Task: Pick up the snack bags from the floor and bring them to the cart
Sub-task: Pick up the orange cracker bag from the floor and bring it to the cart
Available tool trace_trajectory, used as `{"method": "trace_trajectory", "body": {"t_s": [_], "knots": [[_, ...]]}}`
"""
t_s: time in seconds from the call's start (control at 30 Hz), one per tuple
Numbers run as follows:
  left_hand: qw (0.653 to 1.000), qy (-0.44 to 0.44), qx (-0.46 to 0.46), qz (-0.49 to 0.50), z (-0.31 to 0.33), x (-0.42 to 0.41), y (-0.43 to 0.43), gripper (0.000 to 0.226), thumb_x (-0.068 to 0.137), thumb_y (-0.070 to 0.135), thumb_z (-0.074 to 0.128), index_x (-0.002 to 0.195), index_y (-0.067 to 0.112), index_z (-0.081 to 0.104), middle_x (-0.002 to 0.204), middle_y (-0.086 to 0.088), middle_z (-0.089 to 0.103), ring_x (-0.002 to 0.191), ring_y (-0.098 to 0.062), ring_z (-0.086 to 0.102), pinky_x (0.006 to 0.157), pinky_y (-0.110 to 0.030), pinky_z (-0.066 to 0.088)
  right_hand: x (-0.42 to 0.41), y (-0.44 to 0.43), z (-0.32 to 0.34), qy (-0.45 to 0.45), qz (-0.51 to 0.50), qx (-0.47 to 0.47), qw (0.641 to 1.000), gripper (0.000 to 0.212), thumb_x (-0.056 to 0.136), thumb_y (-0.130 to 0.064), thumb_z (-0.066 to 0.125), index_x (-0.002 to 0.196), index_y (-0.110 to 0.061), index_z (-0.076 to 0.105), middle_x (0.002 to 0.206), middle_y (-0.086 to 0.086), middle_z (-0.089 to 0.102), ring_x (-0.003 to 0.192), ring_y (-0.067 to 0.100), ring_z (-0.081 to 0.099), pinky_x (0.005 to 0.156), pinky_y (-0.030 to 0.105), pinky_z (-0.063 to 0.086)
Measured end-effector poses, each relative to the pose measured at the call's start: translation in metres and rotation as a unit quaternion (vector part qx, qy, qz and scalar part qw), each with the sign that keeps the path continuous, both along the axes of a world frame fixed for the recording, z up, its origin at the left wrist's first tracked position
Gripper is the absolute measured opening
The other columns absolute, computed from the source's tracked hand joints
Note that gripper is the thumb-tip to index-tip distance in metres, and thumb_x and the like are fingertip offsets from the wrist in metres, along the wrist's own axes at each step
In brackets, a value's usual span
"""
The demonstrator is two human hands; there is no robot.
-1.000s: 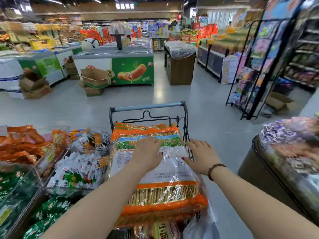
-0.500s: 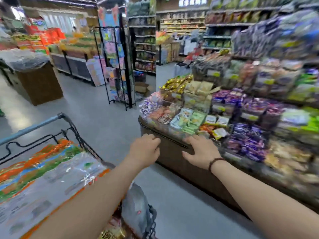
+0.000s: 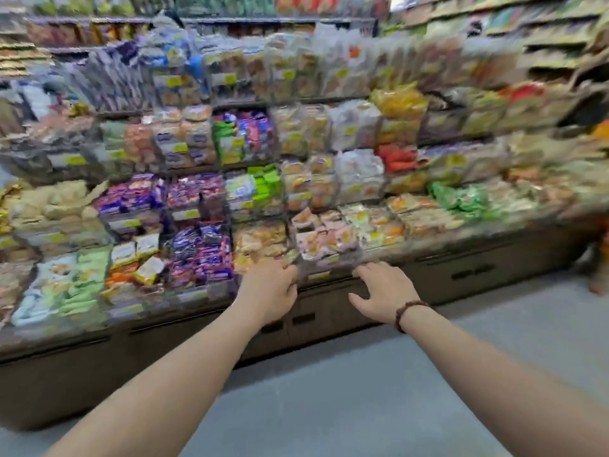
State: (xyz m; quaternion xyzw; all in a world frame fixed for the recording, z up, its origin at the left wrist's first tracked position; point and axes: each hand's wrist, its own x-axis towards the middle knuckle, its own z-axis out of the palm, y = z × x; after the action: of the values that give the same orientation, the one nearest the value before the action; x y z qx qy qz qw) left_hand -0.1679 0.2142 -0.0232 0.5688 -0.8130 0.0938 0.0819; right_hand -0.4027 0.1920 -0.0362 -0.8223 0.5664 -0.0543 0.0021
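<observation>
- Blurred shelves (image 3: 329,103) full of snack packs (image 3: 204,255) fill my view.
- Gray floor (image 3: 362,397) below; orange blur (image 3: 599,278) at far R edge, can't tell if it's a bag.
- L hand (image 3: 268,291) loosely curled, R hand (image 3: 382,291) relaxed; both empty, in front of shelf base.
- Bracelet (image 3: 408,311) on R wrist.

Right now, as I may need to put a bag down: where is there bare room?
Bare grey floor runs between the display's dark base and both arms, widening to the right. The tiered shelves are packed with packets, no gap. Left hand and right hand hover before the lowest tier.
</observation>
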Motion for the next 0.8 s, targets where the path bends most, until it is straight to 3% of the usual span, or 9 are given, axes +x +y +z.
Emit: {"method": "trace_trajectory", "body": {"t_s": [0.07, 0.33, 0.53, 0.8], "knots": [[0.999, 0.002, 0.004, -0.045, -0.003, -0.072, -0.025, 0.025, 0.094, 0.031, 0.043, 0.109, 0.017, 0.058, 0.099, -0.004, 0.063, 0.092, -0.025, 0.058, 0.065, -0.033, 0.044, -0.073, -0.002, -0.001, 0.005, -0.059, 0.006, 0.998, 0.053, 0.087, -0.054, 0.048, 0.131, -0.024, 0.049, 0.126, 0.000, 0.055, 0.119, 0.023, 0.048, 0.095, 0.037, 0.041], [0.978, 0.035, 0.019, -0.206, -0.007, -0.340, -0.099, 0.033, 0.094, 0.032, 0.047, 0.124, 0.021, 0.056, 0.109, -0.003, 0.062, 0.104, -0.024, 0.057, 0.075, -0.034, 0.048, -0.324, 0.011, -0.003, -0.017, -0.255, -0.007, 0.967, 0.052, 0.087, -0.053, 0.050, 0.130, -0.023, 0.050, 0.122, 0.001, 0.056, 0.118, 0.023, 0.049, 0.096, 0.035, 0.042], [0.948, 0.023, 0.038, -0.316, -0.015, -0.497, -0.128, 0.035, 0.093, 0.034, 0.049, 0.123, 0.019, 0.057, 0.116, -0.003, 0.060, 0.111, -0.025, 0.053, 0.083, -0.037, 0.050, -0.456, 0.037, -0.004, -0.016, -0.395, 0.009, 0.919, 0.050, 0.089, -0.054, 0.050, 0.129, -0.023, 0.050, 0.128, 0.002, 0.054, 0.123, 0.023, 0.047, 0.100, 0.034, 0.039], [0.907, 0.020, 0.040, -0.420, -0.028, -0.660, -0.196, 0.040, 0.092, 0.041, 0.050, 0.125, 0.020, 0.055, 0.117, -0.002, 0.058, 0.112, -0.024, 0.052, 0.082, -0.035, 0.046, -0.586, 0.009, -0.013, -0.023, -0.488, -0.011, 0.872, 0.051, 0.086, -0.053, 0.054, 0.127, -0.023, 0.051, 0.126, 0.002, 0.056, 0.123, 0.025, 0.047, 0.101, 0.035, 0.038]]}}
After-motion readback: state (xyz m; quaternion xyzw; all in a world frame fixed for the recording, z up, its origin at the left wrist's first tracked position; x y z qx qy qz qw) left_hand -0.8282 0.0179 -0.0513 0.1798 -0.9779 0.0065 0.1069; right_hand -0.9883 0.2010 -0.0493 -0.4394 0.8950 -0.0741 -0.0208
